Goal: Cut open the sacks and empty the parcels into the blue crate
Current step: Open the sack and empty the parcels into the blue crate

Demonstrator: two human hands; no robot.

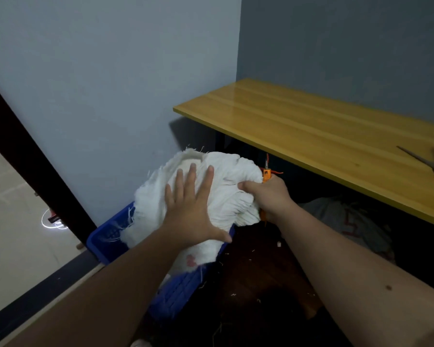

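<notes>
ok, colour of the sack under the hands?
White sack, with a small red mark near its lower edge; head view.

Overall light: dim indoor room, soft and even, with a cool grey cast on the walls.
Brightest area: the pale floor [13,221] at far left, lit more strongly than the room.
Glare: long pale sheen across the yellow desk [323,136]; a small bright ring of light on the floor at left.
Shadows: deep black under the desk; a soft shadow on the wall by the desk's left end.
Blur: white sack [211,196] edges soft; dark object at right frame edge smeared.
Distortion: wide-angle bend, forearms swollen at the bottom corners.
Sharpness: generally soft, slightly grainy.
</notes>
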